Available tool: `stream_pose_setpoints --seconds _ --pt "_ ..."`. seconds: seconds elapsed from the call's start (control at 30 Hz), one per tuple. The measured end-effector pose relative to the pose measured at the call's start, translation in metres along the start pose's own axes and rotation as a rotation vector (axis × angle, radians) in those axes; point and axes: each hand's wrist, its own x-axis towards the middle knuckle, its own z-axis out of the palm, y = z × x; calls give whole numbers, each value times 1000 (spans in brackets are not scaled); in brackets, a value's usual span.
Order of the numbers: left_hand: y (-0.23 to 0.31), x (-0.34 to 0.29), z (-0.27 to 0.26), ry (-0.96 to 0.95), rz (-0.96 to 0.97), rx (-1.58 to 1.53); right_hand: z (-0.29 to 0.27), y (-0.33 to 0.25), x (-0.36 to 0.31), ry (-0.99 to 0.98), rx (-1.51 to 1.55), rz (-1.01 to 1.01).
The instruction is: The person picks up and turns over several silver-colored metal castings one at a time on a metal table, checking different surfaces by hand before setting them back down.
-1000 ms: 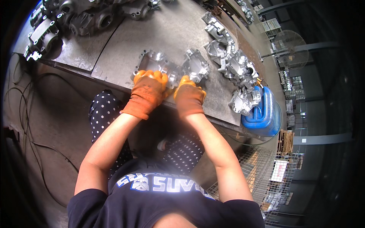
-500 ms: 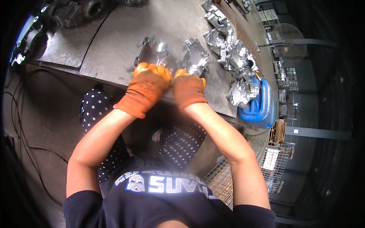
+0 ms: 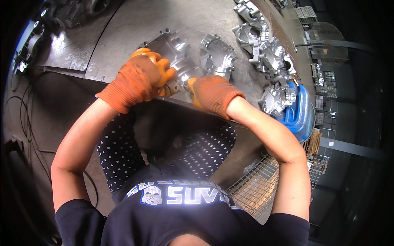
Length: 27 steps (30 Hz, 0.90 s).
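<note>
Clock: the whole view as dial, 12 at the far side, 6 at the wearer's chest.
Large casting (image 3: 179,55): pale metal, 11:30, lying on the worktop (image 3: 139,20) close to its front edge.
Left hand (image 3: 150,76): orange glove, 10:30; fingers curled over the large casting's near-left side, gripping it; small dark marks on the back.
Right hand (image 3: 213,92): orange glove, 1 o'clock; fingers bent against the large casting's near end; cannot tell whether they grip, undersides hidden.
Second casting (image 3: 217,57): 12:30, just beside the first; contact between them cannot be told.
Writing: shirt (image 3: 172,221) at 6, silver-white block lettering outlined in blue, mask-like emblem at 7.
Small white square (image 3: 331,144): past 3 on a dark beam; too small to read.
Front edge: runs from 10 toward 3, hidden in part behind both gloves.
Seam: dark line across the worktop at 10:30.
Open room: bare worktop surface beyond the large casting toward 11:30; narrower strip between second casting and casting cluster (image 3: 269,53) at 1:30.
Right limit: lone casting (image 3: 276,100) at 2:30, near the blue container (image 3: 303,115) at 3.
Left limit: dark castings (image 3: 67,14) toward 10.
Below edge: dotted trousers (image 3: 119,158) at 7; wire mesh basket (image 3: 250,190) at 4:30.
</note>
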Motion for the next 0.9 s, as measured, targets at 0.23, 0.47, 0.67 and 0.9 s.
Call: stream_pose_setpoints --seconds 0.23,0.47,0.67,0.9 --pt "-22 1 1 102 119 -122 -4 27 5 -86 135 -258" --pt "-26 1 2 115 160 -94 -5 37 8 -64 303 -403" --pt "-12 16 -7 103 -33 -210 -7 38 -21 142 1158 -126" --pt "-67 -2 -27 203 -136 202 30 9 -29 395 1124 -199"
